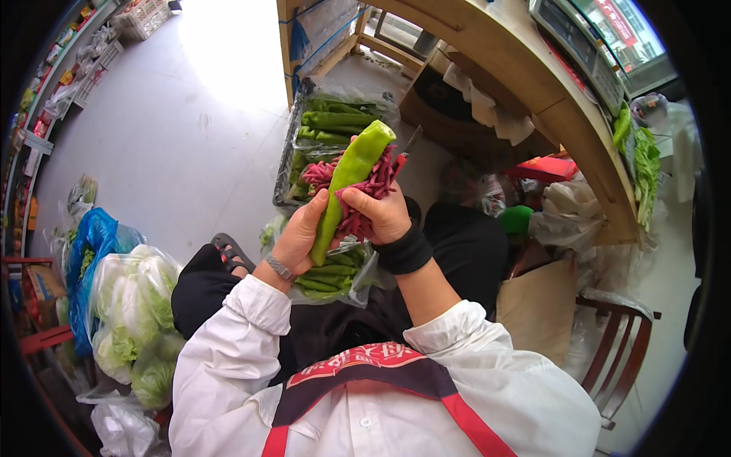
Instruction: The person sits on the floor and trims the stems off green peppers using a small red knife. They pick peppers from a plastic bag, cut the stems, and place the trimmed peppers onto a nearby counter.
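Observation:
My left hand (297, 237) grips the lower part of a long green pepper (360, 163), which is held up at a slant with its cut-looking end away from me. In my right hand (388, 214) is a pink chenille cloth (357, 223), bunched behind and against the pepper, with the thumb over it. A knife with a red handle (399, 164) sticks out beyond the right fingers, its blade pointing away; how it is held is hidden. Beneath my hands lie a black crate (282, 181) of green peppers (340, 120) and a clear plastic bag (371, 274) with more peppers.
To my left stand bags of leafy cabbage (134, 303) and a blue plastic bag (91, 268). A wooden counter (548, 85) bearing a scale (588, 57) curves around the right. Below it are a cardboard box (537, 303) and plastic bags. A wooden chair (614, 354) stands at right.

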### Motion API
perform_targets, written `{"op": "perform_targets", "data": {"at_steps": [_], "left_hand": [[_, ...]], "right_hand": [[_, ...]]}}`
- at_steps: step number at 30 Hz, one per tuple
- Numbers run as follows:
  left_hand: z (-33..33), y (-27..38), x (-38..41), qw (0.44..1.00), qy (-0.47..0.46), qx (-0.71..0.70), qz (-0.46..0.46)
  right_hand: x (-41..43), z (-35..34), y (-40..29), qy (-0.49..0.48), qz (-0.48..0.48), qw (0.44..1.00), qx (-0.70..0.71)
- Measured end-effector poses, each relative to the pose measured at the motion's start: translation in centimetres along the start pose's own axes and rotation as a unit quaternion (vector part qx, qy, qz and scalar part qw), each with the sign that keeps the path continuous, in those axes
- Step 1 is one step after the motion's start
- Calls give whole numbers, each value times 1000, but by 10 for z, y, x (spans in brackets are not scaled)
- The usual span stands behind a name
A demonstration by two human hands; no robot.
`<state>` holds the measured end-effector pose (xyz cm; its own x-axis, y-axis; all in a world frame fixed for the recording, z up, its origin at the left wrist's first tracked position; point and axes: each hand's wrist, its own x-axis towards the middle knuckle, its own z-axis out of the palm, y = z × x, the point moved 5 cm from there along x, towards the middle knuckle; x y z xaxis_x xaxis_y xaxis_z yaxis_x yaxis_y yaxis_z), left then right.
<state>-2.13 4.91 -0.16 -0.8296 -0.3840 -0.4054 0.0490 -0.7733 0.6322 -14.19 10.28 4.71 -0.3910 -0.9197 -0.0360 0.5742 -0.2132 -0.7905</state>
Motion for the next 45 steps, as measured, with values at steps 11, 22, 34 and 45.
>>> {"op": "perform_targets", "data": {"at_steps": [11, 22, 34, 45], "left_hand": [[17, 12, -8, 832, 113, 328, 432], [0, 6, 10, 978, -45, 52, 198], [3, 3, 12, 908, -16, 310, 281], [-1, 14, 7, 949, 100, 132, 269]], "right_hand": [[-8, 7, 17, 182, -121, 969, -111], [-37, 8, 29, 180, -102, 953, -220], [-33, -4, 16, 209, -199, 928, -237], [-21, -22, -2, 270, -249, 874, -319]]}}
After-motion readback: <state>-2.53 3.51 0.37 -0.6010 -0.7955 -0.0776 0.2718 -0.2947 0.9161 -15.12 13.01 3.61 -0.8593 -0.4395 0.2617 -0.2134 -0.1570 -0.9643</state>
